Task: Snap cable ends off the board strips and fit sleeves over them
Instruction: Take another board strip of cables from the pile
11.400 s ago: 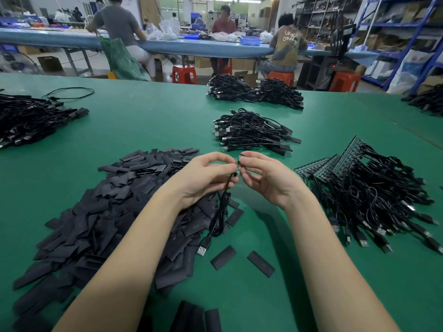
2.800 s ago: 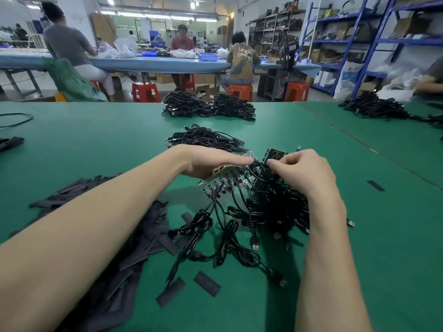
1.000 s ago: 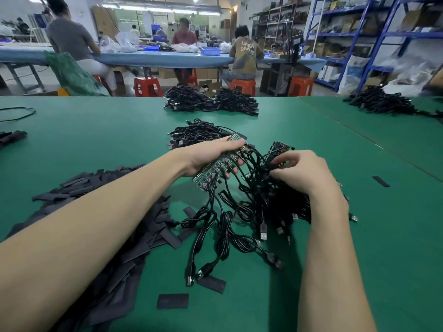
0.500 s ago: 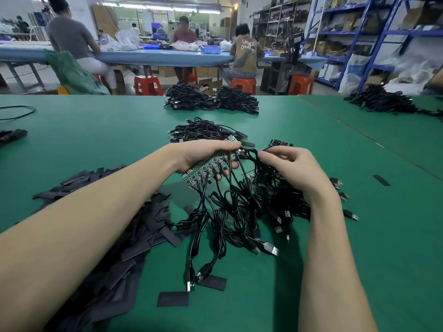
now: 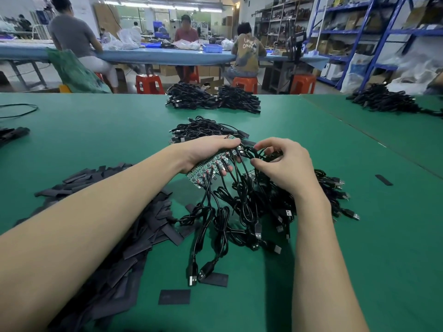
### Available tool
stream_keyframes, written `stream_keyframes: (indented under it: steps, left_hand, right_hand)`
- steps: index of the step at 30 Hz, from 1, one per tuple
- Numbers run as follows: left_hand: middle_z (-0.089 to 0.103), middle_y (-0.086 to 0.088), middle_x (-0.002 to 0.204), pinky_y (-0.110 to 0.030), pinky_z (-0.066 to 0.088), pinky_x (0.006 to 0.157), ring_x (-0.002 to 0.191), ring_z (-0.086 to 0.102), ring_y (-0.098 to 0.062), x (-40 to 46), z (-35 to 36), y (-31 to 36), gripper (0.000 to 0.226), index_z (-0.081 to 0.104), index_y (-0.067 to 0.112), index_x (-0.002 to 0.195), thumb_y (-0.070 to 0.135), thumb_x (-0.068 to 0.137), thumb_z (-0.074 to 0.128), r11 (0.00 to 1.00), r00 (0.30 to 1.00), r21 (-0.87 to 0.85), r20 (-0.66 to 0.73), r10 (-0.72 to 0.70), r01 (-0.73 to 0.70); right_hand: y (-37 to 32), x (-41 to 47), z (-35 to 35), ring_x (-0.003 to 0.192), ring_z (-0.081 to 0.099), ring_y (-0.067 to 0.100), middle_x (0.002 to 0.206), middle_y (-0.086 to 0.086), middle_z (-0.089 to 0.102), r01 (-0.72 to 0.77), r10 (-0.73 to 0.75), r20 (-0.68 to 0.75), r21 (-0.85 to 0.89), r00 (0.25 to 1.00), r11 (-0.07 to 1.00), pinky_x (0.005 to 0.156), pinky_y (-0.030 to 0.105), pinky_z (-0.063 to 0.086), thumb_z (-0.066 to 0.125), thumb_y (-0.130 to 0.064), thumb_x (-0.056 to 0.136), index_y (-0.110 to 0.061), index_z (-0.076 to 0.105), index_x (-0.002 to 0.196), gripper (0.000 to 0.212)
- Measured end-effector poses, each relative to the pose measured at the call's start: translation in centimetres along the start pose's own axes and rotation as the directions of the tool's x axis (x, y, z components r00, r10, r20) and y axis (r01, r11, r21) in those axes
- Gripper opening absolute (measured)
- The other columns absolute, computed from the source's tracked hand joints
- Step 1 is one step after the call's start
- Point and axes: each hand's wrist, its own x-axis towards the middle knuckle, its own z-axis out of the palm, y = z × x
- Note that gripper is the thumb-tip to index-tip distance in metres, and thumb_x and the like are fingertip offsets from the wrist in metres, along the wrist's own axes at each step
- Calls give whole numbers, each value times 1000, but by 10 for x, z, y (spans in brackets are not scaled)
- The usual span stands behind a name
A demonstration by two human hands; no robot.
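My left hand (image 5: 206, 153) grips a green board strip (image 5: 208, 169), lifted a little above the green table; black cables hang from its lower edge. Just to its right, my right hand (image 5: 284, 165) has its fingers curled round the black cable at the strip's far end (image 5: 247, 153). Below both hands lies a tangle of black USB cables (image 5: 242, 212), partly under my right wrist. A second board strip (image 5: 273, 155) peeks out behind my right fingers. A heap of flat black sleeves (image 5: 124, 226) lies on the left, under my left forearm.
Loose sleeves (image 5: 174, 296) (image 5: 384, 180) lie near the front and at the right. Bundles of black cables (image 5: 203, 129) (image 5: 211, 98) (image 5: 383, 99) sit farther back on the table (image 5: 96, 130). Behind it, people sit on red stools at a blue bench; blue shelving stands at the right.
Over the last second my left hand has tilted the strip up and drawn it nearer. My right hand has moved left from the cable tangle to the strip's far end.
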Motion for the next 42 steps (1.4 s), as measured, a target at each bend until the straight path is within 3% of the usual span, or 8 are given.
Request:
stream_keyframes:
  steps: [9,13,17,21,26,31,37,42]
  left_hand:
    - [71,-2,75,-26,53,46,57,63,-18,0,-2,0,21,58,12,112,31,104,53,997,999,51,3,-54,54]
    - [72,-4,77,-27,54,47,58,65,-19,-1,-4,-1,21,58,10,112,29,104,53,997,998,46,-36,-60,62]
    - [72,-7,85,-27,55,50,58,66,-18,-1,-6,-2,21,60,11,112,29,104,53,999,998,34,-59,-39,41]
    - [72,-3,78,-29,55,51,59,63,-19,-3,-11,-5,15,56,13,105,28,104,53,999,999,8,-10,-49,49]
    - [73,-3,81,-31,57,56,61,65,-18,-5,-15,-9,19,57,14,110,31,103,55,998,999,-49,-1,-45,45]
    - [70,-3,85,-28,56,55,64,64,-18,-12,-13,-4,25,57,14,111,35,97,61,998,982,-53,185,-24,34]
    - [70,-2,85,-26,56,53,64,63,-16,-13,-5,1,26,60,13,109,36,98,59,997,975,-81,223,5,13]
    - [68,-2,87,-25,55,52,62,62,-15,-16,-4,5,23,63,14,105,36,99,57,997,951,-71,310,6,17]
  right_hand:
    - [-4,0,-14,61,66,13,69,-14,62,-105,100,34,414,994,904,70,30,48,73,-19,83,-26,63,77,14]
    - [4,-2,-16,79,65,15,83,-9,68,-97,67,91,381,994,919,92,45,54,71,-22,84,-26,65,80,9]
    - [13,-4,-20,66,61,14,85,-9,66,-124,78,137,372,987,920,86,44,56,74,-12,84,-23,67,81,13]
    - [20,-3,-29,72,63,15,88,-13,69,-169,145,150,167,978,971,86,41,55,79,-20,80,-31,73,83,13]
    - [13,-5,-38,92,74,15,88,-8,78,-202,180,387,15,904,979,97,41,55,76,-26,87,-47,77,94,22]
    - [10,-3,-28,86,68,10,94,-16,74,-222,236,182,-91,955,971,82,30,52,78,-35,82,-50,75,79,16]
    - [11,-3,-26,53,71,7,84,-18,74,-279,275,85,38,958,959,61,25,43,84,-37,78,-27,66,85,22]
    - [9,1,-11,79,63,10,75,-21,66,-343,334,-101,-85,937,936,60,24,39,88,-55,62,-29,66,86,41]
